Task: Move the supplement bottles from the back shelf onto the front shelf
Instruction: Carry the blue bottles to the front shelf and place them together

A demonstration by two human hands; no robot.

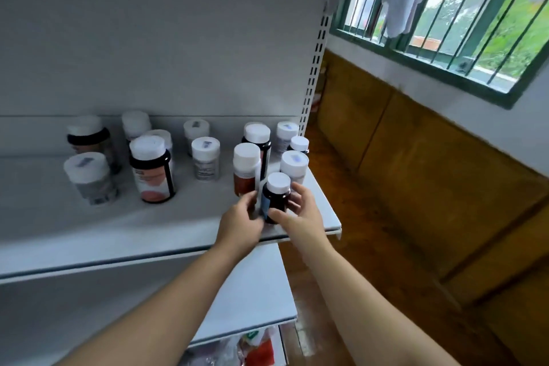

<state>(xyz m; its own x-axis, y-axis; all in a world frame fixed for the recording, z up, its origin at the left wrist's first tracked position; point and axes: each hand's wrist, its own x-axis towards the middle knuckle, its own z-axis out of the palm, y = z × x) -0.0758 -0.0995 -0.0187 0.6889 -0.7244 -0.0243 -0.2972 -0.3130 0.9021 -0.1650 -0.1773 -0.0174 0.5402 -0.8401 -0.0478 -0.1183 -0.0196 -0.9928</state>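
I have both hands around one small dark bottle [274,197] with a white cap, near the front right corner of the shelf [166,232]. My left hand [242,221] presses its fingers against the near left side of it, my right hand [300,214] cups the other side, so the grip is a two-handed pinch on that bottle. I judge I am setting it upright at the front edge; whether its base touches the shelf I cannot tell, my hands hide it.

Just behind it stand a tall brown bottle [246,169] and a pale one [294,165], close enough that I keep my fingers narrow. More bottles sit further back and left, among them a big dark jar [153,169] with a reddish label. They are all round, smooth plastic with flat white caps; the shelf is plain painted grey metal, so a bottle should slide easily.
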